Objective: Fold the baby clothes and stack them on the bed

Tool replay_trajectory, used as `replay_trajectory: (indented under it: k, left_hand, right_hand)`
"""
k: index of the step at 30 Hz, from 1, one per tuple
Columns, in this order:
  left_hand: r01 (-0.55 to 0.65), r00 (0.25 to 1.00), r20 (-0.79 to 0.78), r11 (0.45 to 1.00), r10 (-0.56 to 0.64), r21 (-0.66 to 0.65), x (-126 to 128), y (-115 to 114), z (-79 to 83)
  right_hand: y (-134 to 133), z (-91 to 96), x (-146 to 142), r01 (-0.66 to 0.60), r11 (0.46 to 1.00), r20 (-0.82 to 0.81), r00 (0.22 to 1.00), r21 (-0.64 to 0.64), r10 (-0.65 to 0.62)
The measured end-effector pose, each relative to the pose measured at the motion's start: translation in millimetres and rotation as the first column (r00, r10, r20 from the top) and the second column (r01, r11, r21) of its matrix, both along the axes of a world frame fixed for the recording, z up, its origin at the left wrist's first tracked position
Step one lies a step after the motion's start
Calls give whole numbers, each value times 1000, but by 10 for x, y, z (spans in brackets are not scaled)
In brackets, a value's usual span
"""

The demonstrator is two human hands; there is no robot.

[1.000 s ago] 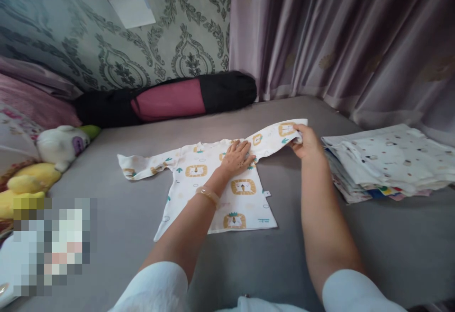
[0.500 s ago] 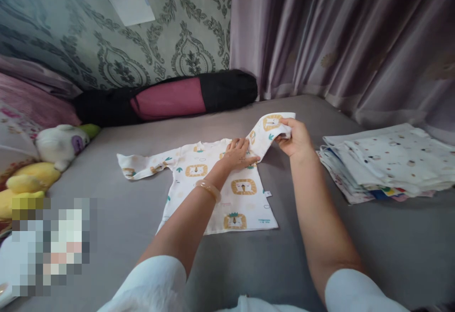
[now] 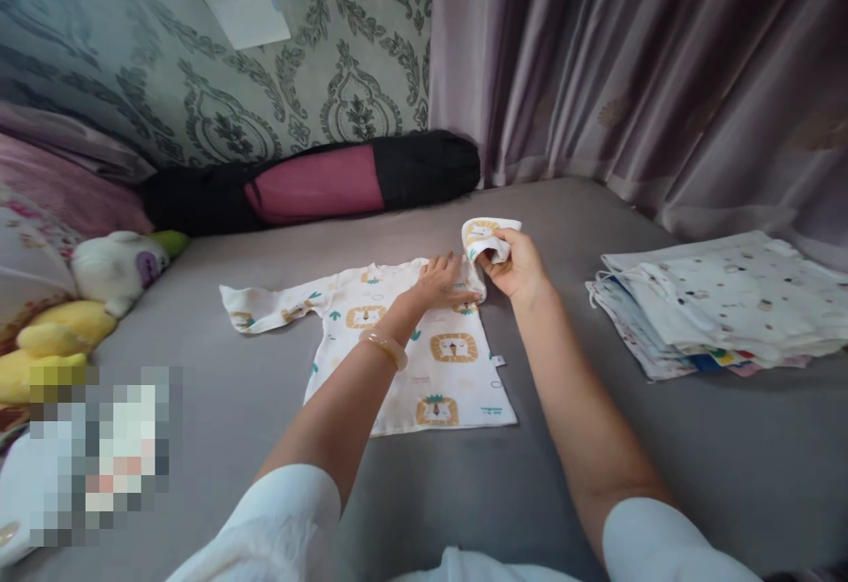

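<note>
A small white long-sleeved shirt (image 3: 424, 361) printed with yellow lions lies flat on a grey bed surface (image 3: 596, 458). My left hand (image 3: 442, 283), with a bangle on the wrist, presses flat on the shirt's right shoulder. My right hand (image 3: 513, 266) grips the end of the right sleeve (image 3: 483, 236), lifted and folded in toward the shirt's body. The left sleeve (image 3: 265, 310) lies stretched out to the left.
A stack of folded printed cloths (image 3: 715, 299) sits at the right. A black and maroon roll bag (image 3: 318, 180) lies against the patterned wall. Plush toys (image 3: 99, 282) rest at the left, and mauve curtains (image 3: 629, 70) hang behind.
My right hand has carried the right sleeve from stretched out at the right inward and leftward, folding it over toward the shoulder. My left hand has stayed pressed on the shirt.
</note>
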State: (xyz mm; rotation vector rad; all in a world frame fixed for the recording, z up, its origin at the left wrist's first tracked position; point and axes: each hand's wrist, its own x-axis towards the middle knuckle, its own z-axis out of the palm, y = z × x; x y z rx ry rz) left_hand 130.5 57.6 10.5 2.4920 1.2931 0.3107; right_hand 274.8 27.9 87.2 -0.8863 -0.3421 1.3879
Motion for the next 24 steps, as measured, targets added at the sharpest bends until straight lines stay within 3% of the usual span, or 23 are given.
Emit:
replay_trajectory:
  k: [4, 6, 8, 11, 14, 16, 19, 22, 24]
  left_hand:
    - [-45, 977, 208, 999, 44, 2, -292, -58, 2]
    - [-144, 935, 320, 988, 152, -48, -514, -104, 6]
    - [-280, 843, 431, 947, 321, -158, -754, -157, -2]
    - [-418, 636, 562, 848, 529, -326, -1068, -243, -50]
    - [-427, 469, 656, 802, 591, -417, -1235, -335, -103]
    - [-432, 412, 693, 796, 592, -423, -1253, -397, -106]
    - [-493, 458, 681, 801, 571, -340, -1207, -480, -50]
    - [-557, 536, 636, 798, 555, -227, -1168, -523, 3]
    - [-587, 528, 626, 779, 574, -220, -1166, -523, -9]
  right_hand:
    - [-30, 34, -82, 20, 994, 5, 1000, -105, -19]
    - [-51, 56, -136, 3, 992, -2, 1000, -126, -3]
    - [-74, 70, -201, -31, 993, -11, 999, -118, 30]
    - [-120, 71, -329, -112, 992, -4, 994, -51, 112]
    - [-196, 43, -482, -281, 958, 37, 960, 60, 279]
    - [-255, 2, -576, -450, 891, 84, 892, 65, 445]
    - [-311, -83, -659, -593, 805, 193, 786, -32, 587]
    - [-282, -139, -622, -588, 805, 341, 744, -77, 575]
    - [-221, -133, -516, -561, 823, 434, 723, -87, 538]
